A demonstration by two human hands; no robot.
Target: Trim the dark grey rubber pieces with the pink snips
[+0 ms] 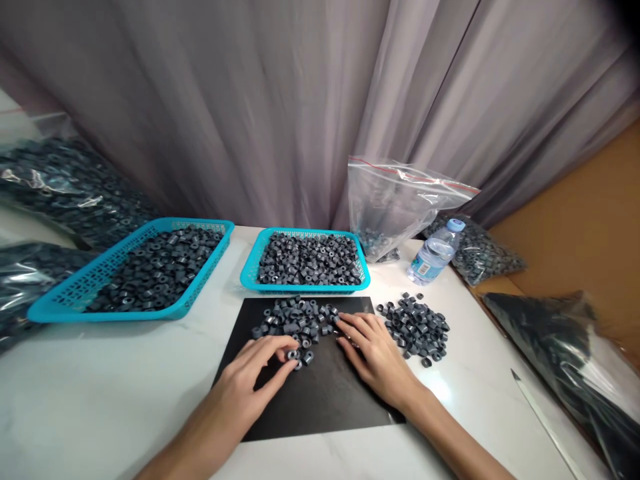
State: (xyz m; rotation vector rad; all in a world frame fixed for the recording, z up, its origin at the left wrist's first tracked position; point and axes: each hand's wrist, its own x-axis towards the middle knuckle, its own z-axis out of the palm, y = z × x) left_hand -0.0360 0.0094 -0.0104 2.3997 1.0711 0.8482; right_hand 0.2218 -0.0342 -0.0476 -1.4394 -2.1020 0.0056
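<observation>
My left hand [250, 373] is at the left front of a pile of small dark grey ring-shaped pieces [297, 317] on a black mat [320, 400]. Between its thumb and curled fingers sits one ring-shaped piece [293, 355], its hole facing me. A few loose pieces lie right beside it. My right hand [373, 350] rests palm down over the mat's right side, fingers stretched out and a little apart. Its fingertips reach the pile's right edge; whether a piece is under them is hidden. A second pile of pieces [420, 327] lies to the right of that hand.
Two blue baskets, a left one [200, 287] and a middle one [305, 289], hold many such pieces. Behind stand a clear zip bag [390, 200] and a water bottle [435, 253]. Filled bags [70, 187] flank the left; others [545, 327] lie right, near a white strip [545, 423].
</observation>
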